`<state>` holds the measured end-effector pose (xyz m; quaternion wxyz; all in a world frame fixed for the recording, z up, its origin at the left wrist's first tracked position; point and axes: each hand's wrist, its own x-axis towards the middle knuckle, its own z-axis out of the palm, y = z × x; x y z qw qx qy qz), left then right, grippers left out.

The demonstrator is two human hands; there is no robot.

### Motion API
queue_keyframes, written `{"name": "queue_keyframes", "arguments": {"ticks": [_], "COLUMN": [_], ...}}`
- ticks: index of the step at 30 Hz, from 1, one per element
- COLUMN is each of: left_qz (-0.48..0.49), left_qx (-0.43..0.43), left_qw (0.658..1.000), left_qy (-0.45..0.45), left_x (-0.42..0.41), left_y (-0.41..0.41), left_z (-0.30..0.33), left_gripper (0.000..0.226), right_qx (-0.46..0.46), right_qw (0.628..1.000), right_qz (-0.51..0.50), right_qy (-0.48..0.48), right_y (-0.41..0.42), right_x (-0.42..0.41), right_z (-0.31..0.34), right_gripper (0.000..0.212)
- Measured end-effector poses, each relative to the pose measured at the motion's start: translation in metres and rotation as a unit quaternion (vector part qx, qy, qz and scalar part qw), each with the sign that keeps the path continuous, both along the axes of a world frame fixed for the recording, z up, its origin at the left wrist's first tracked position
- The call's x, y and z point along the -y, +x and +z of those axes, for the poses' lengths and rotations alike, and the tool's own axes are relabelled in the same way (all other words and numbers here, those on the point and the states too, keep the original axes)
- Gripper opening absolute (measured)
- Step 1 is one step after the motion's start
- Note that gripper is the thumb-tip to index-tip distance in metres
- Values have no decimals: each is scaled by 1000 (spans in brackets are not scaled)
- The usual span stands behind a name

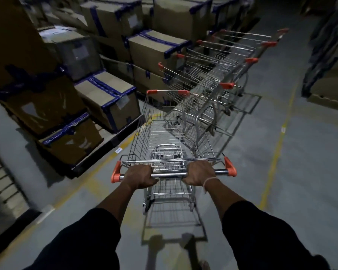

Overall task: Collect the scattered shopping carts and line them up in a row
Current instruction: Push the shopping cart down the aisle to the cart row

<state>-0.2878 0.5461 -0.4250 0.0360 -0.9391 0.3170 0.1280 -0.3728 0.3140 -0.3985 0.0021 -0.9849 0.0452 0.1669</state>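
Dim warehouse aisle, grey concrete floor (281,191) marked with yellow lines (275,152). Left hand (140,177) and right hand (200,175) both grip handlebar (170,174) of wire shopping cart (170,137), fingers clamped round bar, black sleeves below. Cart stands mid-aisle, nose just beside tail of row of nested carts (219,75) with orange corner caps, row running away ahead and right. Stacked cardboard boxes (107,98) with blue tape along left side, on pallets. White thread on right wrist.
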Motion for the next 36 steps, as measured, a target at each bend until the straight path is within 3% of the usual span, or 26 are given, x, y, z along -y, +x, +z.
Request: {"name": "queue_keyframes", "arguments": {"ticks": [7, 12, 24, 36], "left_qz": [63, 92, 147, 190], "left_qx": [-14, -11, 0, -11], "left_qw": [998, 996, 989, 982], "left_qy": [-15, -11, -13, -16], "left_x": [47, 71, 118, 163], "left_y": [27, 56, 179, 259], "left_z": [-4, -6, -14, -10], "left_gripper": [52, 51, 52, 46], "right_qx": [5, 15, 37, -8], "right_qw": [998, 995, 988, 989], "right_qz": [69, 94, 146, 149], "right_qy": [0, -3, -31, -20], "right_y": [57, 106, 247, 350], "right_x": [58, 84, 137, 180], "right_z": [-1, -5, -9, -13], "right_gripper": [50, 64, 58, 58]}}
